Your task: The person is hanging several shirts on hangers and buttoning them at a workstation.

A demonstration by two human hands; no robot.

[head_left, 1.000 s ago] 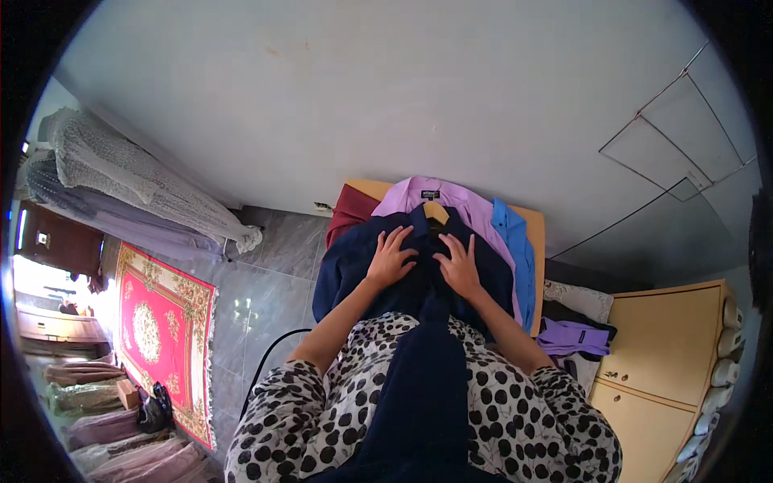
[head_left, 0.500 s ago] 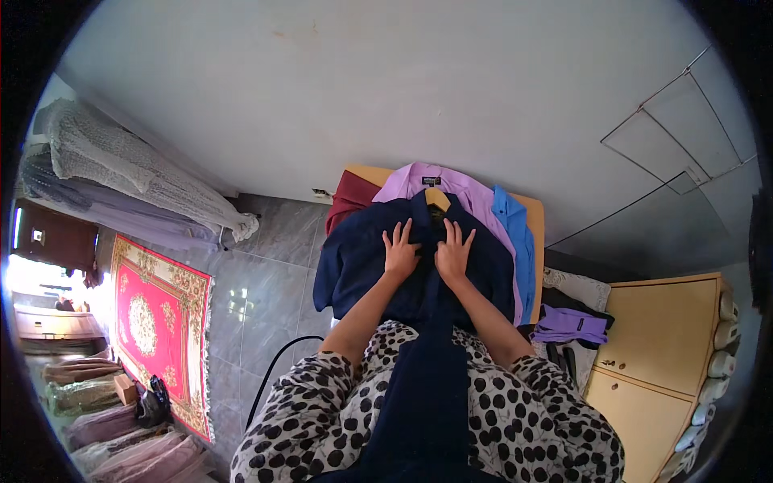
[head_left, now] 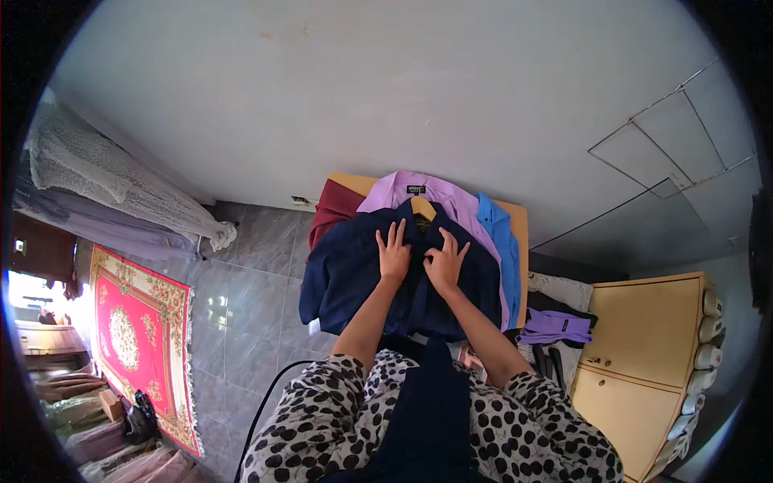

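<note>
1. Left-hand grip (head_left: pixel 394 258), head view: fingers splayed; right-hand grip (head_left: pixel 443 264): thumb and forefinger nearly meeting; whether either pinches fabric cannot be told.
2. Dark navy, collared cloth shirt (head_left: pixel 416 282) lies beneath, on the pale wooden desk (head_left: pixel 522 233).
3. Likely light, limp; best held by its front edges.

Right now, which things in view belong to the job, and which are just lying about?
In the job:
navy garment, with the left grip and right grip at its front
wooden hanger, at its collar

Seemingly just lying about:
lilac shirt, partly under the navy one
blue shirt
dark red cloth
red patterned rug
</note>
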